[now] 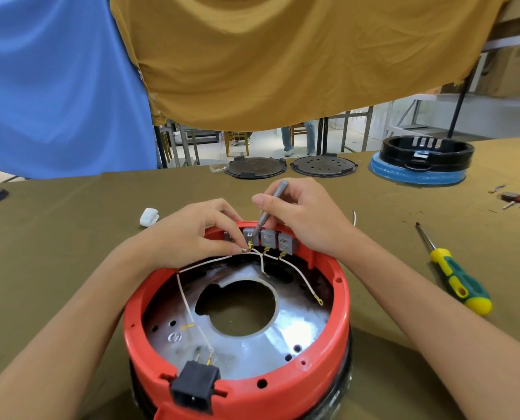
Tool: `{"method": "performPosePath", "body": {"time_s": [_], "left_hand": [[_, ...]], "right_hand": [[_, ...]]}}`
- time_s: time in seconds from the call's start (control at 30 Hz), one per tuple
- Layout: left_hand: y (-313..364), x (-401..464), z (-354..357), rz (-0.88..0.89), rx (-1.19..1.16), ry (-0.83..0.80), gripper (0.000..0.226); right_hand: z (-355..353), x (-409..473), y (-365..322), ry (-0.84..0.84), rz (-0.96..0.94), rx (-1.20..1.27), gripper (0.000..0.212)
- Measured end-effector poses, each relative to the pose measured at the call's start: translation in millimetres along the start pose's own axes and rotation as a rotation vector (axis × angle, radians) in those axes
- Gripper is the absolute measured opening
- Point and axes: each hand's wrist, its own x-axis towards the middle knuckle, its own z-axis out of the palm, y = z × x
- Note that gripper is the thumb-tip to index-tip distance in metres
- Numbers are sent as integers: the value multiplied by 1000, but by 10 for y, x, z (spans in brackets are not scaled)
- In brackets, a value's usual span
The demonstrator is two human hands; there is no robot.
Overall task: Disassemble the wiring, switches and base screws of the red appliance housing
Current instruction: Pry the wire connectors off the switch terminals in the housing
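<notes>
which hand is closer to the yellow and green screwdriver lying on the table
Right. The right hand works a thin metal tool at the switches, left of the screwdriver. The left hand, pinching a wire, is farther left.

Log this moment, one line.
left hand: pinches white wire | right hand: grips grey tool on switch terminal | screwdriver: idle on table

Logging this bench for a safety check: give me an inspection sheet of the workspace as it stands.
Surface: olive cloth table.
Job's things: red housing, grey switches on far wall, black socket at near rim.
Clutter: yellow-green screwdriver, white wad, small parts, dark lids.
Hands: left hand pinches a wire terminal; right hand holds a grey tool.
Cables: white wires, one end loose.
Surroundings: blue and mustard cloths hanging.
</notes>
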Motion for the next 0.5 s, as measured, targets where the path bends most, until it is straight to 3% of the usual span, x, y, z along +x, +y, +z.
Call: {"method": "performPosePath", "body": {"time_s": [0.5], "left_hand": [[-24, 9, 0, 4, 8, -16, 12]], "right_hand": [[-8, 13, -1, -10, 32, 0, 28]]}}
